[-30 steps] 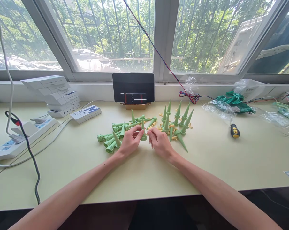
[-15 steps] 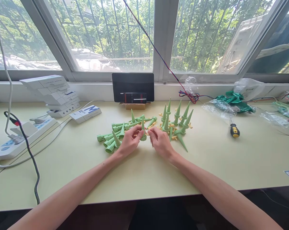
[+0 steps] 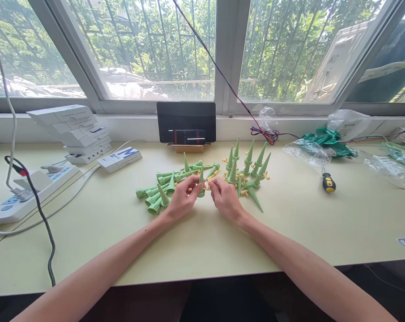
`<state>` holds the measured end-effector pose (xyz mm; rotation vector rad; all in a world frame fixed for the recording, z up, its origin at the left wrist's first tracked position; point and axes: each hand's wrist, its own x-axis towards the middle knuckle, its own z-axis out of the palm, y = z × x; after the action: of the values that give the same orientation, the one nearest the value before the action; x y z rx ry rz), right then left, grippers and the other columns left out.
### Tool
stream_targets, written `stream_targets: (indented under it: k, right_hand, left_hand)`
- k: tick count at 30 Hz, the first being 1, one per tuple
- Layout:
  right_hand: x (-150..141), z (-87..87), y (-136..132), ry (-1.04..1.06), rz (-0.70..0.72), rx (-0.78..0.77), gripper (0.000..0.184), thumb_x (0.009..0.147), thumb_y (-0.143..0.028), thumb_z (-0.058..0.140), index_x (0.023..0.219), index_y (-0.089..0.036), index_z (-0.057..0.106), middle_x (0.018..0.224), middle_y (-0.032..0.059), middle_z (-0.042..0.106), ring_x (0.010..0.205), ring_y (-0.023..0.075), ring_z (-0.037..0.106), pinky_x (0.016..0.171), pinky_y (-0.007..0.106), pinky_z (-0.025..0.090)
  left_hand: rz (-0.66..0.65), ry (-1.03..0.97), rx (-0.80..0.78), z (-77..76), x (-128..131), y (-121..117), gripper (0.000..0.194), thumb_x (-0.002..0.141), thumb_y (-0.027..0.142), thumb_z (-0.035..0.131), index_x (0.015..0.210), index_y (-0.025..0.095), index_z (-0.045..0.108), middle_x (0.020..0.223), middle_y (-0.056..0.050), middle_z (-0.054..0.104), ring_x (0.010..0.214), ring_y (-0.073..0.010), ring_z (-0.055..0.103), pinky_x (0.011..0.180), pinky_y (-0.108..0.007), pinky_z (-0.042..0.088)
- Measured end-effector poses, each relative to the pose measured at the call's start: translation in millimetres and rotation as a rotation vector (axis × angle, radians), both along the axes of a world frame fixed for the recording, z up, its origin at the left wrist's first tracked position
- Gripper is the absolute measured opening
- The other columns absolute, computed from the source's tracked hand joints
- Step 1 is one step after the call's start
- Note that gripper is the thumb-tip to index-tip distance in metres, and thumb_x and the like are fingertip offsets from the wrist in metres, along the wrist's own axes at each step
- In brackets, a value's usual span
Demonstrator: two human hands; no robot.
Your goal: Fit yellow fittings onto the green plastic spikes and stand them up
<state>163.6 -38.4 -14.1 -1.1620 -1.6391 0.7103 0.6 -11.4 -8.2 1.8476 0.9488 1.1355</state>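
Observation:
My left hand (image 3: 184, 197) grips a green plastic watering spike (image 3: 201, 181), which stands point up with its wide collar at the bottom. From the other side, my right hand (image 3: 225, 197) pinches at a small yellow valve (image 3: 206, 184) on that spike; its fingers partly cover the valve. Beside my left hand lies a heap of green spikes (image 3: 151, 192), mostly on their sides. To the right of my right hand, several spikes with yellow valves (image 3: 249, 161) stand point up, and one green spike (image 3: 255, 199) lies flat in front of them.
Behind the spikes, a phone (image 3: 189, 137) leans against a dark tablet (image 3: 185, 112) on a cardboard stand. White boxes (image 3: 84, 134) and a power strip (image 3: 37, 192) with cables occupy the left. A screwdriver (image 3: 329, 182) and green plastic wrapping (image 3: 330, 142) lie right.
The held spike has turned slightly and its tip has shifted a little right. Both my hands stay nearly in place. Another person's fingers at the right edge have gone out of view.

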Motion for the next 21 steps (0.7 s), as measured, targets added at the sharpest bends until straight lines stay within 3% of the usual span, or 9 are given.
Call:
stream_targets:
  k: [6, 13, 21]
  right_hand:
    - [-1.4, 1.7, -0.8, 0.011, 0.006, -0.011, 0.031, 0.099, -0.045, 0.035, 0.084, -0.022, 0.05, 0.061, -0.0029, 0.056, 0.049, 0.0114, 0.05, 0.054, 0.023, 0.039]
    - [-1.3, 0.4, 0.9, -0.018, 0.009, 0.039, 0.02, 0.094, -0.037, 0.046, 0.089, -0.02, 0.054, 0.077, 0.0015, 0.062, 0.056, 0.0118, 0.054, 0.057, 0.024, 0.042]
    - [-0.4, 1.9, 0.2, 0.0, 0.024, 0.01, 0.018, 0.093, -0.029, 0.044, 0.079, -0.02, 0.05, 0.067, -0.0015, 0.056, 0.05, 0.0107, 0.05, 0.056, 0.024, 0.041]
  left_hand:
    - [0.046, -0.022, -0.024, -0.9, 1.6, 1.5, 0.029, 0.09, 0.046, 0.055, 0.098, 0.019, 0.061, 0.076, -0.001, 0.059, 0.053, -0.0092, 0.05, 0.043, -0.021, 0.037]
    - [0.094, -0.032, -0.035, 1.7, 2.0, 3.3, 0.028, 0.089, 0.045, 0.056, 0.095, 0.017, 0.06, 0.083, -0.003, 0.062, 0.056, -0.0095, 0.053, 0.044, -0.021, 0.038]
    - [0.052, -0.001, -0.029, -2.5, 1.3, 4.1, 0.028, 0.091, 0.045, 0.053, 0.099, 0.018, 0.059, 0.085, -0.003, 0.061, 0.057, -0.009, 0.052, 0.046, -0.021, 0.041]
